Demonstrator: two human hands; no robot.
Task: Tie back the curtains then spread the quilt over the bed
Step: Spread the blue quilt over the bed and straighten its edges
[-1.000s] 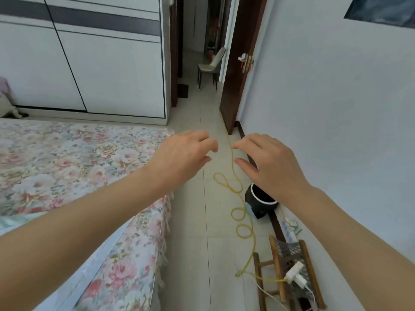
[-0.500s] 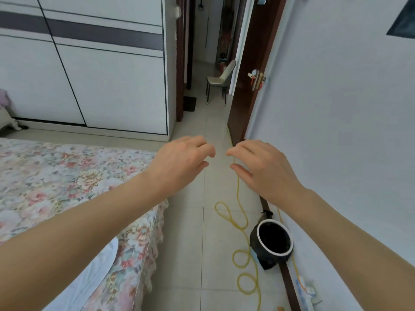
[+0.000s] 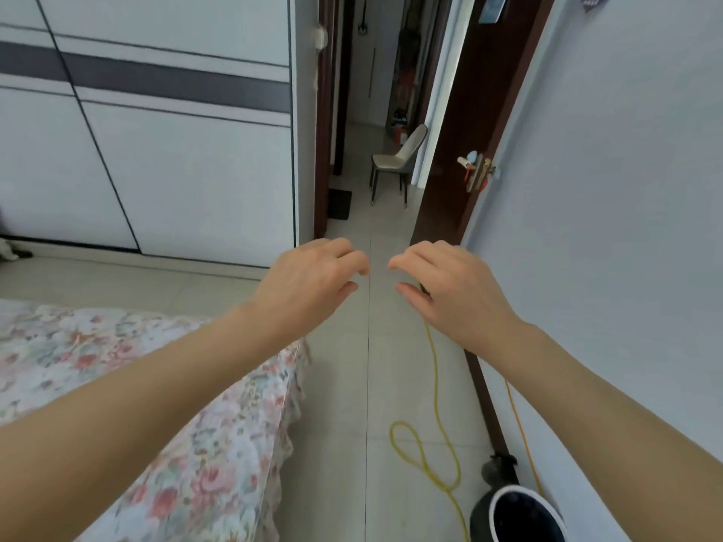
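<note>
Below, the bed (image 3: 164,385) lies left of both empty hands' curled fingers (image 3: 352,264).

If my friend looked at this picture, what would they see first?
Probably the two bare hands held out in the middle, the left hand and right hand, both empty with fingers curled. Next, the flowery bed cover at lower left, and the yellow cord looping on the floor beside a black bin.

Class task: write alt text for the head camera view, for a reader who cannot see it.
Two bare hands, the left hand and right hand, reach forward side by side, empty, fingers loosely curled. A floral bed lies lower left, a yellow cord loops on the tiled floor, and an open door shows a chair beyond.
</note>
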